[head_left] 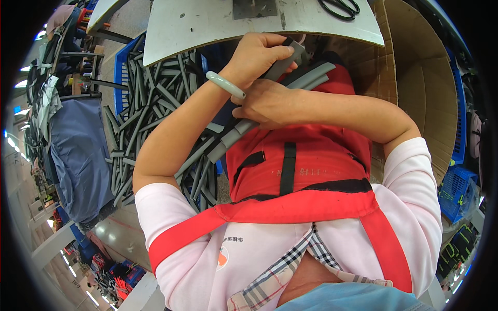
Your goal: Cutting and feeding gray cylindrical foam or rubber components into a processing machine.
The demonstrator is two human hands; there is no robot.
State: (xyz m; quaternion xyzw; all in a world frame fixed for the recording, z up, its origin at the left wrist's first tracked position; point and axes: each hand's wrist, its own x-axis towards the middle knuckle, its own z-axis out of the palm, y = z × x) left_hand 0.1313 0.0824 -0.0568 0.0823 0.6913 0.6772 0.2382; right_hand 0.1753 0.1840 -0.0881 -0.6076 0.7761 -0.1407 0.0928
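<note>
My left hand (252, 58), with a pale bangle (225, 84) at its wrist, is closed with thumb and fingers on a dark grey foam tube (281, 66) just below the table's near edge. My right hand (270, 103) crosses under it, fingers curled round several grey foam tubes held slantwise above my lap. Their lower-left ends (226, 141) stick out past the fingers. Lighter grey tubes (314, 76) show on the other side, over the red apron (311, 160). The palm side of the right hand is hidden.
A blue crate (120, 78) at the left is heaped with grey foam tubes (150, 98). Ahead is a white table (207, 23) with black-handled scissors (340, 7) on it. An open cardboard box (423, 88) stands right, near a blue basket (456, 192).
</note>
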